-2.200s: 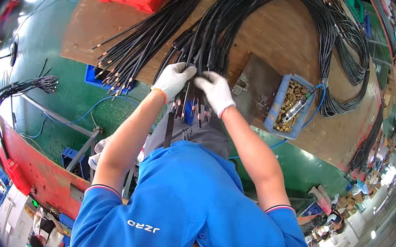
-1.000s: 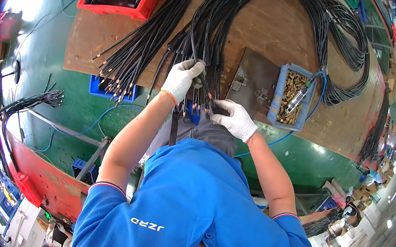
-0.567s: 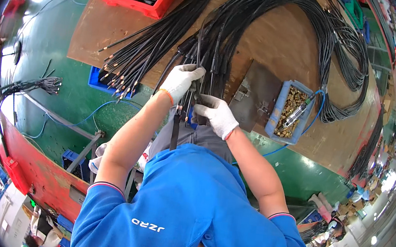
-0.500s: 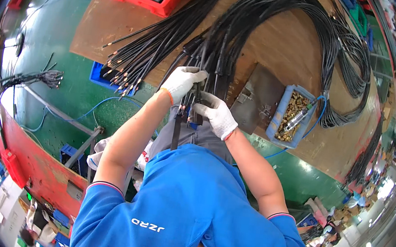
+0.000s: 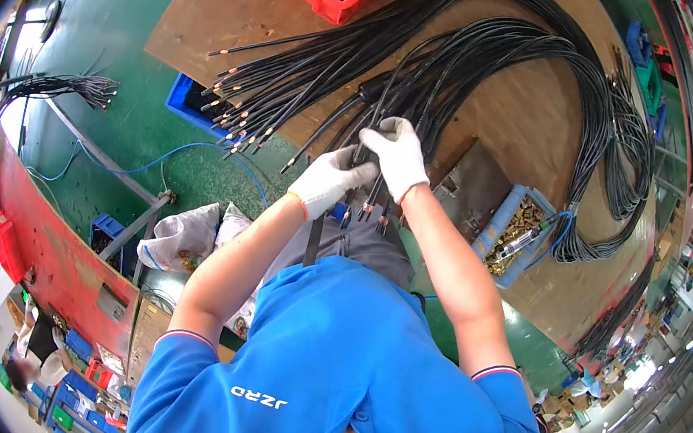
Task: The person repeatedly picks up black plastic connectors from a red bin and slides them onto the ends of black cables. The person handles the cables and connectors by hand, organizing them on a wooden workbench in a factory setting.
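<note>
My left hand point(image 5: 329, 184), in a white glove, is closed with thumb and fingers pinched on a black cable at the near edge of the table. Just beyond it to the right, my gloved right hand point(image 5: 398, 156) pinches the same dark stretch of cable, its fingertips nearly touching the left ones. The gloves hide most of the gripped part. A thick bundle of black cables point(image 5: 544, 55) curves across the table and comes down behind both hands. Several cable ends with bare copper tips hang below the hands. More stripped cable ends point(image 5: 243, 115) fan out to the left.
A red crate point(image 5: 336, 12) of black parts stands at the far edge of the brown table point(image 5: 207, 17). To the right, a blue bin point(image 5: 491, 220) holds brass fittings, with a hose-fed tool point(image 5: 523, 243) lying on top. A white sack point(image 5: 181, 239) sits at lower left.
My right hand has moved up and over, now beyond the left. My left hand has come lower. The view has shifted, so the table things appear farther right.
</note>
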The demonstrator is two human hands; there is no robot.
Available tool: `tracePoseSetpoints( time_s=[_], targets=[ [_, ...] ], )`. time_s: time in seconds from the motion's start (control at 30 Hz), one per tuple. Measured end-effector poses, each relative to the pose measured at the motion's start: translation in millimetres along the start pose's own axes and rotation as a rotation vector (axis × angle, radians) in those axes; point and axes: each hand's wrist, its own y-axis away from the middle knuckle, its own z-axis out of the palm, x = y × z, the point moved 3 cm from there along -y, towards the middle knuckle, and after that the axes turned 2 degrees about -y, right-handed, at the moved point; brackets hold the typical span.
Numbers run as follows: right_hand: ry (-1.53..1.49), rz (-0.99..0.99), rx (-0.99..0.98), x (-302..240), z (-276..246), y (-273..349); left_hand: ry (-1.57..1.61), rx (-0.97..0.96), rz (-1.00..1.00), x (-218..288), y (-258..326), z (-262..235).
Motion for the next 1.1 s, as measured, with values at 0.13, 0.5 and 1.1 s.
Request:
tracePoseSetpoints(
  time_s=[0.13,0.5,1.1],
  targets=[
    [0.01,-0.028,0.005,-1.8,1.1,-43.1,-0.204,0.141,-0.023,-3.0,12.4,-5.3],
    [1.355,-0.78,0.017,-68.0,-33.4,-126.4,-1.112,0.409,0.174,-20.9,0.2,-59.3],
    [0.209,-0.258,0.695,69.4,-118.6,-22.7,-1.079,0.537,0.034,-6.9,-57.1,-39.9]
  ],
)
